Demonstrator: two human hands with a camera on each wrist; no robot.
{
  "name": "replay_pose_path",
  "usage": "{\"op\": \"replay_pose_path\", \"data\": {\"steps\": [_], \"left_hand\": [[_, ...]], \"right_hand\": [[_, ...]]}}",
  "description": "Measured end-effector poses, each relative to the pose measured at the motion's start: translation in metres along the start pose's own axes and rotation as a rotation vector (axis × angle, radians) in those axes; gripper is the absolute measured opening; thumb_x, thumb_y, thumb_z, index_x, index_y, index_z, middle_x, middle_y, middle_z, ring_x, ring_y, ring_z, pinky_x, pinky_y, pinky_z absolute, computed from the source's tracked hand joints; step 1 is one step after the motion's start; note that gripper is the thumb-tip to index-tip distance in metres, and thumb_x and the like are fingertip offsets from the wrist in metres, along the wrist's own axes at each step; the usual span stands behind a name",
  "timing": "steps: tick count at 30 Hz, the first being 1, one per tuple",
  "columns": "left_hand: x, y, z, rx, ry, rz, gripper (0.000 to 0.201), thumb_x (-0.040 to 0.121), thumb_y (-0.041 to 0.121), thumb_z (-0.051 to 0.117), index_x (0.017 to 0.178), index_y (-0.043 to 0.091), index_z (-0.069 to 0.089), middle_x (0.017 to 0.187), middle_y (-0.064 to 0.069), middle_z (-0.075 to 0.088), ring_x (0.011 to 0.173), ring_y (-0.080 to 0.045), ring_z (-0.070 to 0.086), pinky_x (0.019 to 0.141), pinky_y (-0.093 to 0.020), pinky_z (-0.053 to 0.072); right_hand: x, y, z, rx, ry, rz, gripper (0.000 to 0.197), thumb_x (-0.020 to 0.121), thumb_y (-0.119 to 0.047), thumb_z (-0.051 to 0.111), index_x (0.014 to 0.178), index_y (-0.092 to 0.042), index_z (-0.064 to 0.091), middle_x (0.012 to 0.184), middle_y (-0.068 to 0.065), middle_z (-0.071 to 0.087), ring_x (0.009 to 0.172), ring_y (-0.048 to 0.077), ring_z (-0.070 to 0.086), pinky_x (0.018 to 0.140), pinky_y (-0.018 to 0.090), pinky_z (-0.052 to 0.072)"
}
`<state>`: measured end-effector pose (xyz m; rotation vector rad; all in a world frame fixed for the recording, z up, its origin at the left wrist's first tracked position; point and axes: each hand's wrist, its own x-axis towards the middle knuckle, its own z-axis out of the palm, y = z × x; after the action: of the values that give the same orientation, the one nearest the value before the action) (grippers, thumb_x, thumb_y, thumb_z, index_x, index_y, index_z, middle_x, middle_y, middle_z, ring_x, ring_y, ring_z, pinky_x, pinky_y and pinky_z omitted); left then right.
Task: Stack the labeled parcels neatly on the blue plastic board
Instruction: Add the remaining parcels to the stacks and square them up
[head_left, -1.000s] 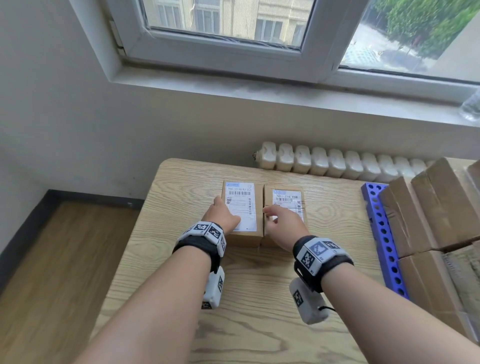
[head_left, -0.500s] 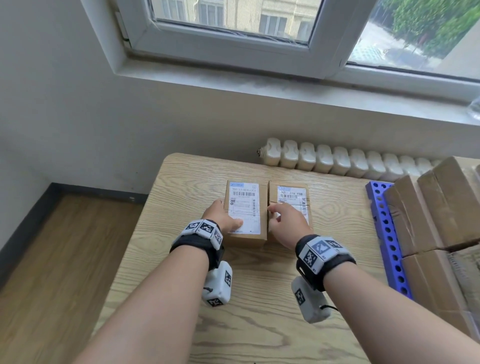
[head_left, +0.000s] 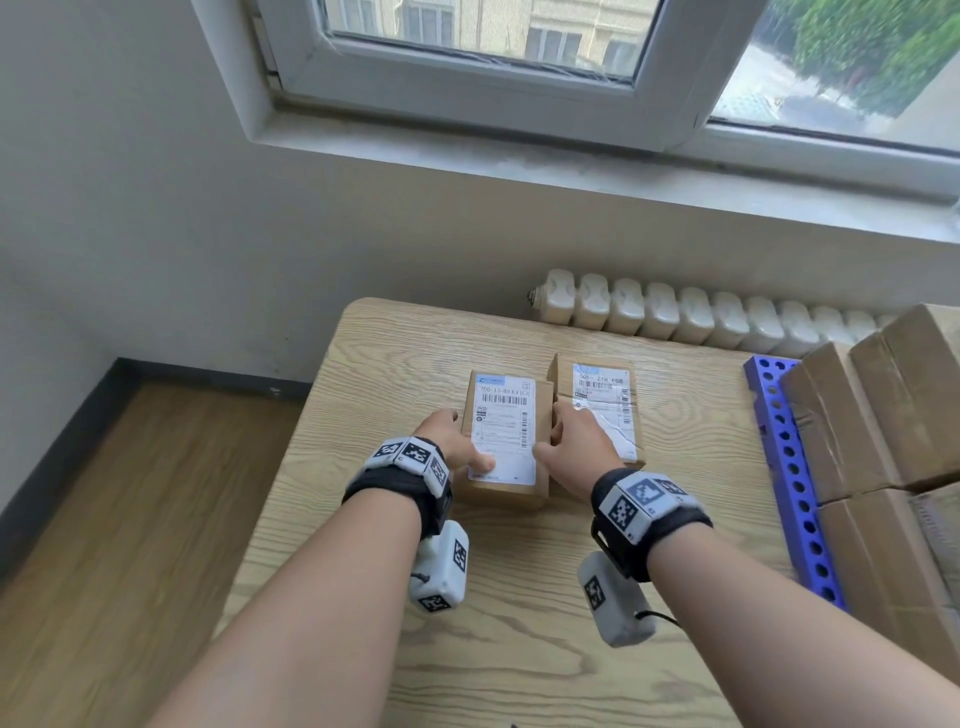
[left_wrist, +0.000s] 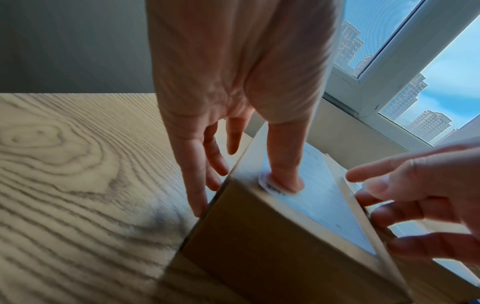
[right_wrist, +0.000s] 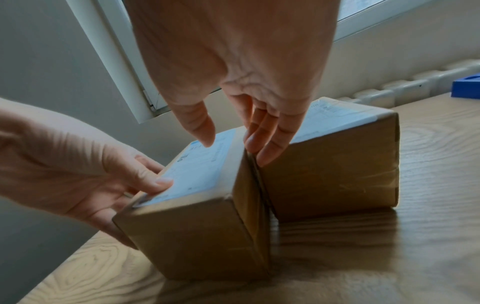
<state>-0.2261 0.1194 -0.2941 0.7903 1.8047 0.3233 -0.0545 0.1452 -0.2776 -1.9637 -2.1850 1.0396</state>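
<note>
Item: left parcel (head_left: 506, 441), on table (head_left: 395, 364), touching right parcel (head_left: 602, 405). Left hand (head_left: 452, 447) grips it, thumb on label. Right hand (head_left: 576, 452) fingers wedging into the seam, holding nothing. Blue board (head_left: 779, 452) far right. Advice: seat both sides before lifting, keep level.

Daylight from window (head_left: 483, 31); wrist views soft, dim.

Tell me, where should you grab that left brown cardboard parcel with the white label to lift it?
Grip the left brown cardboard parcel by its two long sides, coming from above. It is a tall narrow block. The left hand already holds the outer side, thumb on top; the right hand's fingers must enter the seam beside the neighbouring labelled parcel.
</note>
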Motion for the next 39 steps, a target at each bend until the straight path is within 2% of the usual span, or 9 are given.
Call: {"op": "replay_pose_path", "data": {"steps": [3, 6, 12, 15, 17, 23, 27, 33, 39], "left_hand": [[-0.006, -0.004, -0.002, 0.019, -0.026, 0.015, 0.071, 0.076, 0.005, 0.081, 0.138, 0.014, 0.046, 0.124, -0.005, 0.064, 0.102, -0.023, 0.060, 0.093, -0.040, 0.052], [-0.009, -0.011, -0.002, 0.010, -0.052, 0.033, 0.071, 0.076, 0.000, 0.080, 0.137, 0.015, 0.048, 0.118, -0.004, 0.067, 0.100, -0.022, 0.063, 0.074, -0.031, 0.055], [-0.011, -0.022, -0.002, 0.027, -0.076, 0.041, 0.088, 0.070, 0.003, 0.084, 0.143, 0.020, 0.038, 0.125, -0.001, 0.063, 0.107, -0.019, 0.059, 0.093, -0.037, 0.052], [-0.009, -0.031, -0.005, -0.016, -0.087, 0.023, 0.105, 0.065, 0.002, 0.086, 0.148, 0.023, 0.026, 0.128, -0.002, 0.061, 0.116, -0.022, 0.057, 0.092, -0.036, 0.052], [-0.008, -0.036, -0.007, -0.057, -0.078, 0.014, 0.110, 0.060, 0.002, 0.088, 0.146, 0.025, 0.025, 0.124, -0.003, 0.061, 0.116, -0.023, 0.057, 0.096, -0.040, 0.052], [-0.010, -0.047, -0.002, -0.174, -0.051, 0.022, 0.105, 0.039, 0.033, 0.092, 0.125, 0.026, 0.033, 0.120, -0.003, 0.059, 0.110, -0.023, 0.060, 0.093, -0.046, 0.054], [-0.015, -0.053, 0.003, -0.266, -0.063, 0.011, 0.077, 0.063, 0.038, 0.088, 0.121, 0.022, 0.040, 0.122, -0.004, 0.054, 0.111, -0.018, 0.056, 0.079, -0.031, 0.052], [-0.032, -0.050, 0.007, -0.220, -0.158, 0.073, 0.044, 0.069, 0.044, 0.084, 0.098, 0.022, 0.059, 0.112, -0.003, 0.066, 0.110, -0.019, 0.059, 0.079, -0.031, 0.045], [-0.053, -0.042, 0.028, -0.176, -0.191, 0.122, 0.078, 0.035, 0.058, 0.083, 0.101, 0.021, 0.063, 0.115, -0.002, 0.066, 0.113, -0.019, 0.057, 0.079, -0.032, 0.043]], "right_hand": [[-0.003, -0.003, 0.000, 0.046, -0.015, 0.000, 0.024, 0.087, -0.017, 0.060, 0.109, -0.007, 0.057, 0.098, 0.007, 0.057, 0.074, 0.017, 0.053, 0.053, 0.021, 0.036], [-0.008, -0.004, 0.001, 0.116, -0.032, 0.030, 0.040, 0.088, -0.015, 0.061, 0.126, -0.005, 0.053, 0.087, -0.001, 0.056, 0.077, 0.014, 0.055, 0.057, 0.021, 0.039], [-0.014, 0.001, 0.008, 0.147, -0.049, 0.073, 0.047, 0.088, -0.015, 0.062, 0.133, -0.006, 0.053, 0.098, -0.001, 0.060, 0.090, 0.014, 0.055, 0.076, 0.024, 0.042], [-0.019, 0.002, 0.011, 0.215, -0.023, 0.094, 0.045, 0.087, -0.014, 0.063, 0.130, -0.010, 0.051, 0.106, 0.000, 0.059, 0.095, 0.015, 0.057, 0.077, 0.025, 0.050], [-0.023, 0.000, 0.013, 0.256, -0.015, 0.097, 0.041, 0.086, -0.013, 0.064, 0.125, -0.013, 0.050, 0.114, 0.002, 0.058, 0.101, 0.018, 0.059, 0.086, 0.033, 0.054], [-0.037, 0.002, 0.021, 0.331, 0.009, 0.093, 0.024, 0.082, -0.012, 0.065, 0.101, -0.017, 0.051, 0.096, 0.001, 0.059, 0.092, 0.022, 0.064, 0.083, 0.044, 0.058], [-0.045, 0.009, 0.020, 0.330, 0.056, 0.110, 0.023, 0.081, -0.021, 0.069, 0.093, -0.023, 0.049, 0.098, 0.000, 0.061, 0.092, 0.021, 0.064, 0.084, 0.044, 0.058], [-0.055, 0.015, 0.014, 0.229, 0.065, 0.106, 0.058, 0.083, -0.053, 0.065, 0.127, -0.016, 0.054, 0.118, 0.001, 0.063, 0.103, 0.019, 0.063, 0.085, 0.044, 0.058], [-0.080, 0.031, 0.001, 0.264, 0.101, 0.102, 0.064, 0.085, -0.062, 0.056, 0.130, -0.016, 0.056, 0.122, 0.002, 0.064, 0.104, 0.020, 0.063, 0.083, 0.044, 0.059]]}}
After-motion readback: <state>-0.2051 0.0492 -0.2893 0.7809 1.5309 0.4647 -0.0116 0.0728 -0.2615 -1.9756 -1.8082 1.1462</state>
